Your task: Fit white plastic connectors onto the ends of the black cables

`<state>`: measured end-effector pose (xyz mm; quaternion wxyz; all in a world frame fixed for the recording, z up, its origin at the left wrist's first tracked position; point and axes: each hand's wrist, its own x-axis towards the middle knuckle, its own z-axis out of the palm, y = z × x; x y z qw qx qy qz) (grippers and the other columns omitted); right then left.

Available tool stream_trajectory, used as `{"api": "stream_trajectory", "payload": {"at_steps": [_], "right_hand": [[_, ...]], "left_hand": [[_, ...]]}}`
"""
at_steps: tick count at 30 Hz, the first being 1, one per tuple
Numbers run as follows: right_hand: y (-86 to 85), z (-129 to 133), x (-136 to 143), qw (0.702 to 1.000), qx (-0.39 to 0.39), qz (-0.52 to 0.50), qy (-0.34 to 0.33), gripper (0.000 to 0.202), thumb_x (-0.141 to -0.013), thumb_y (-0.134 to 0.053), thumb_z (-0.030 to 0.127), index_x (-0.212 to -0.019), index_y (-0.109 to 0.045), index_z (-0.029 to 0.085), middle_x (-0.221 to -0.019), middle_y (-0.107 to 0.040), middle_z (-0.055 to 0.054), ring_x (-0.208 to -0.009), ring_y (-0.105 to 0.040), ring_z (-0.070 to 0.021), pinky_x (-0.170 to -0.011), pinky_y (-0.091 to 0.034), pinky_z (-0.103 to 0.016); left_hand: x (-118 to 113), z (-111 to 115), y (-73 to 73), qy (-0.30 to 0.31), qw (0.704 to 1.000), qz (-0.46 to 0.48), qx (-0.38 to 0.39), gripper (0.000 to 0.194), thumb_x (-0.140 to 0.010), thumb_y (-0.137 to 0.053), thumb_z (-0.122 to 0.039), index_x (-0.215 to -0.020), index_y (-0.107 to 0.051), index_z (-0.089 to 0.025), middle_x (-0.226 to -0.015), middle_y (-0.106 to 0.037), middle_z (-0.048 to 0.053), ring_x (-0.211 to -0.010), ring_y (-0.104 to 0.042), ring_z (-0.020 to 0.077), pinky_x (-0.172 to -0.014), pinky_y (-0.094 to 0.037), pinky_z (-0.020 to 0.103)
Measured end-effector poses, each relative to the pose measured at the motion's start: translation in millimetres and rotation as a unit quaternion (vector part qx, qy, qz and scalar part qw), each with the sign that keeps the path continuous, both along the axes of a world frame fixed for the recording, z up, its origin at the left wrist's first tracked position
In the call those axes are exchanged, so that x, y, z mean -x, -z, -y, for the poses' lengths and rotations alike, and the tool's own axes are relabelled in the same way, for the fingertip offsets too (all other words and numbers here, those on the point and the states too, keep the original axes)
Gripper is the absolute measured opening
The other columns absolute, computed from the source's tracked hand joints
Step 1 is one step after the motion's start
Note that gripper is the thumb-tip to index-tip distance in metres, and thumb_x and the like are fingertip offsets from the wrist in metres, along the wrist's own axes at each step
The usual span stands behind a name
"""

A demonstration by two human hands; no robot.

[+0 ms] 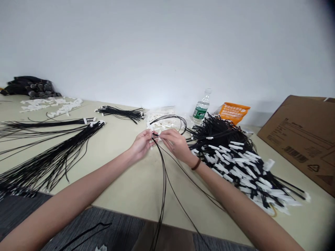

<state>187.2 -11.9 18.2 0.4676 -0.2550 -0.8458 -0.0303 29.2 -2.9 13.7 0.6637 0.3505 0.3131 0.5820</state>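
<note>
In the head view, my left hand (141, 143) and my right hand (176, 143) meet above the middle of the table. Thin black cables (164, 174) run down from between them, past the table's front edge. The left fingers are closed around the upper cable ends; a small white piece there is mostly hidden. My right thumb and fingers pinch a black cable close to the left fingertips. One cable loop (186, 123) curves up behind the right hand. Just beyond the hands lies a clear plastic bag (164, 113) with small white parts.
Bundled black cables (65, 150) lie at left, with white connectors (65, 104) behind. A large heap of white-ended cables (240, 167) covers the right side. A water bottle (201, 109), an orange packet (233, 112) and a cardboard box (300, 139) stand towards the back right.
</note>
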Motion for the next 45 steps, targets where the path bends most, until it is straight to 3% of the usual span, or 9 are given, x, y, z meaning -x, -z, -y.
{"api": "stream_trajectory", "payload": {"at_steps": [2,5,7,10,13,17,20,23,45], "right_hand": [[-8.6,0,0,0.983,0.122,-0.126,-0.047,0.015,-0.087,-0.050,0.026,-0.091,-0.063,0.021,-0.094,-0.066,-0.005,-0.089,-0.059,-0.0145,-0.081,-0.048,-0.032],[-27.6,0,-4,0.906,0.263,-0.307,-0.124,0.017,-0.083,-0.055,0.036,-0.088,-0.062,0.021,-0.090,-0.066,-0.003,-0.086,-0.062,-0.0135,-0.082,-0.051,-0.033],[-42.8,-1,-10,0.862,0.286,-0.388,-0.156,0.018,-0.080,-0.058,0.039,-0.085,-0.060,0.021,-0.086,-0.065,-0.001,-0.080,-0.062,-0.0114,-0.079,-0.052,-0.032],[-64.0,0,-24,0.861,0.231,-0.440,-0.109,0.018,-0.079,-0.060,0.038,-0.085,-0.060,0.021,-0.081,-0.062,0.001,-0.069,-0.058,-0.0074,-0.068,-0.051,-0.025],[-75.5,6,-35,0.921,0.113,-0.374,-0.002,0.017,-0.083,-0.055,0.035,-0.093,-0.062,0.023,-0.082,-0.061,0.000,-0.063,-0.053,-0.0077,-0.056,-0.045,-0.023],[-69.2,12,-33,0.989,-0.064,-0.077,0.106,0.015,-0.086,-0.052,0.026,-0.088,-0.067,0.022,-0.078,-0.062,-0.002,-0.070,-0.051,-0.0129,-0.061,-0.041,-0.028],[-56.5,10,-26,0.974,-0.140,0.096,0.150,0.017,-0.086,-0.051,0.026,-0.082,-0.067,0.021,-0.073,-0.061,-0.003,-0.070,-0.046,-0.0147,-0.061,-0.037,-0.028],[-47.8,8,-21,0.959,-0.167,0.158,0.165,0.019,-0.088,-0.049,0.026,-0.081,-0.066,0.020,-0.072,-0.061,-0.003,-0.070,-0.043,-0.0146,-0.059,-0.033,-0.027],[-39.7,14,-11,0.941,-0.222,0.175,0.185,0.020,-0.087,-0.048,0.021,-0.073,-0.063,0.019,-0.066,-0.057,-0.002,-0.068,-0.037,-0.0143,-0.055,-0.028,-0.027]], "left_hand": [[1,-4,1.8,-0.041,0.999,-0.016,0.004,0.009,-0.076,-0.056,-0.013,-0.067,-0.056,-0.012,-0.077,-0.057,0.003,-0.068,-0.053,0.0092,-0.065,-0.046,0.024],[3,-9,6.5,-0.081,0.996,-0.030,0.006,0.010,-0.077,-0.055,-0.014,-0.068,-0.057,-0.012,-0.075,-0.057,0.003,-0.065,-0.051,0.0075,-0.062,-0.044,0.021],[4,-12,9.7,-0.088,0.996,-0.030,0.005,0.009,-0.077,-0.055,-0.014,-0.069,-0.057,-0.012,-0.076,-0.058,0.004,-0.064,-0.050,0.0071,-0.061,-0.043,0.020],[4,-13,12.3,-0.087,0.996,-0.026,0.004,0.007,-0.076,-0.057,-0.014,-0.069,-0.058,-0.012,-0.076,-0.059,0.004,-0.063,-0.050,0.0070,-0.061,-0.043,0.021],[3,-10,11.2,-0.071,0.997,-0.030,0.003,0.008,-0.074,-0.061,-0.016,-0.068,-0.058,-0.012,-0.076,-0.059,0.004,-0.062,-0.049,0.0071,-0.062,-0.043,0.022],[1,-5,8.3,-0.018,0.999,-0.034,-0.011,0.008,-0.073,-0.062,-0.016,-0.068,-0.057,-0.012,-0.075,-0.059,0.004,-0.064,-0.051,0.0080,-0.062,-0.042,0.021],[1,-4,7.3,0.007,0.999,-0.027,-0.023,0.009,-0.072,-0.063,-0.015,-0.068,-0.056,-0.012,-0.074,-0.058,0.003,-0.066,-0.051,0.0086,-0.062,-0.042,0.021],[1,-3,6.3,0.018,0.999,-0.023,-0.029,0.010,-0.072,-0.064,-0.015,-0.068,-0.054,-0.013,-0.075,-0.058,0.003,-0.068,-0.052,0.0088,-0.064,-0.042,0.021],[0,0,4.6,0.046,0.998,-0.024,-0.041,0.010,-0.073,-0.063,-0.016,-0.070,-0.054,-0.012,-0.075,-0.059,0.003,-0.067,-0.054,0.0084,-0.064,-0.044,0.020]]}}
